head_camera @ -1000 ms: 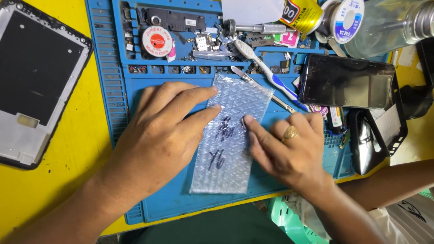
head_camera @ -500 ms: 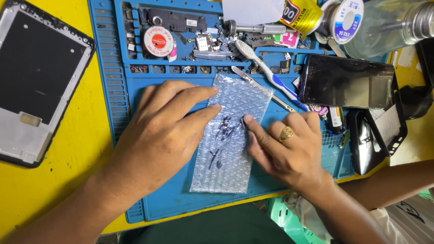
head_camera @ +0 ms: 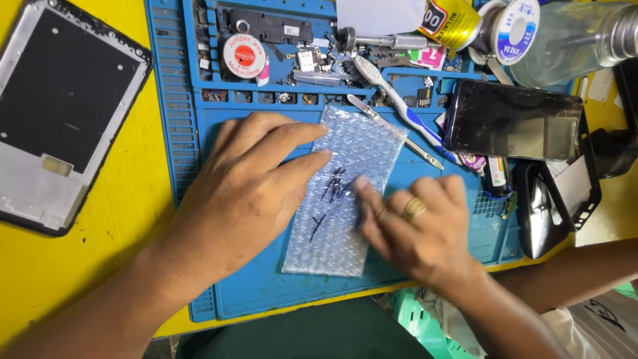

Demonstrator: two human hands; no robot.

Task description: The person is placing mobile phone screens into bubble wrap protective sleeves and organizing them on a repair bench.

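Note:
A clear bubble-wrap pouch (head_camera: 349, 174) with dark pen marks lies flat on the blue work mat (head_camera: 266, 292). My left hand (head_camera: 249, 186) rests palm down on the pouch's left side, fingers spread over its upper left edge. My right hand (head_camera: 412, 223), a gold ring on one finger, presses its fingertips on the pouch's right edge near the marks. It looks slightly blurred.
A black phone frame (head_camera: 63, 113) lies on the yellow table at left. A dark phone (head_camera: 515, 123), a toothbrush (head_camera: 399, 106), tweezers (head_camera: 392, 129), a round wire spool (head_camera: 244, 55), small parts, bottles and tape rolls crowd the mat's top and right.
My right hand has slid a little left across the pouch's right edge. The left hand and the pouch have stayed in place.

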